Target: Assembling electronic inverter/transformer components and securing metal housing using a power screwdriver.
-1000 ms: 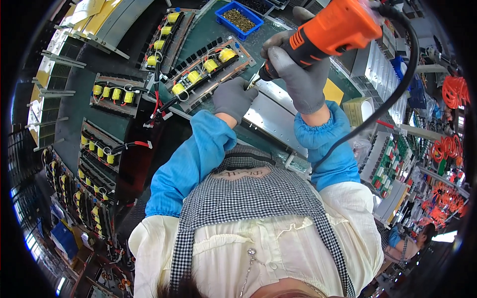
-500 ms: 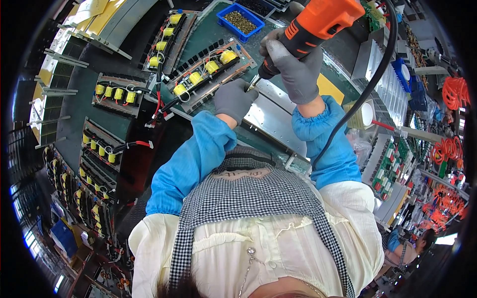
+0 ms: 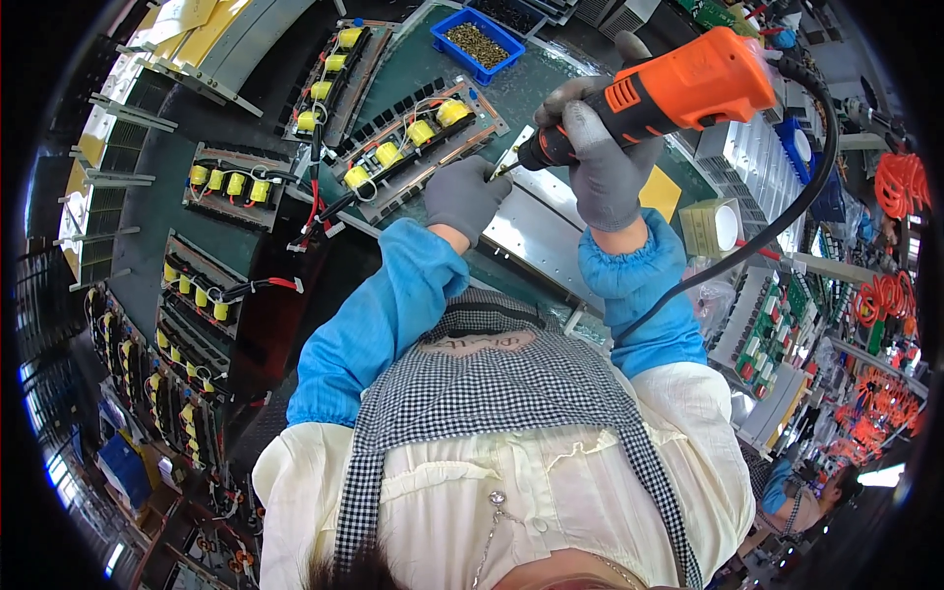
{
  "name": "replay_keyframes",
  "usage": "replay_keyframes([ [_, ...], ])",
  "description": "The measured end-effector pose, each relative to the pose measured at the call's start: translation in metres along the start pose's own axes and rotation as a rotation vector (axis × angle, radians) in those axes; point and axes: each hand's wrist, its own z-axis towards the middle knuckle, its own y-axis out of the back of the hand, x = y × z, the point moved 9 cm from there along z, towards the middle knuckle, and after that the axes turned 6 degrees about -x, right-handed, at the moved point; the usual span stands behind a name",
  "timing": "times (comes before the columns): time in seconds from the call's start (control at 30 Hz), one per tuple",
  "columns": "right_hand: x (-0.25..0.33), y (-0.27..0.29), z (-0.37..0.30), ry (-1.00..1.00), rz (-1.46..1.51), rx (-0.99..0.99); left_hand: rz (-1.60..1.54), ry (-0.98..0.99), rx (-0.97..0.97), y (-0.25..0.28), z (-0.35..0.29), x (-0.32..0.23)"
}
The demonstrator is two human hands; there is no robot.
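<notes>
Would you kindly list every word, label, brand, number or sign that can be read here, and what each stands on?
None is clear enough to quote.
Pink patch on the checked apron: dark lettering, too foreshortened to read surely.
Orange power tool in the right hand: any marking is too faint to read.
Silver panel: no text seen.
</notes>
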Motion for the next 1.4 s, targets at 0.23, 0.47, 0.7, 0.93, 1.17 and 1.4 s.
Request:
replay_keyframes([
  [0.23, -0.003, -0.023, 0.001, -0.042, -0.051, 0.151, 0.044, 0.034, 0.027, -0.002, 0.0, 0.003],
  [0.47, -0.027, -0.029, 0.015, -0.121, -0.156, 0.17, -0.023, 0.026, -0.003, -0.006, 0.002, 0.009],
  [0.7, -0.02, -0.036, 0.009, -0.11, -0.179, 0.183, -0.04, 0.01, 0.027, -0.004, 0.001, 0.003],
  [0.93, 0.057, 0.016, 0.024, 0.146, -0.057, 0.151, -0.249, 0.03, 0.11, -0.016, -0.001, 0.018],
  [1.17, 0.094, 0.174, 0.006, 0.225, 0.01, -0.231, -0.571, -0.04, 0.213, -0.01, -0.013, 0.016],
  [1.4, 0.113, 0.268, -0.04, 0.287, 0.254, -0.361, -0.554, -0.016, 0.334, -0.019, -0.013, -0.009],
])
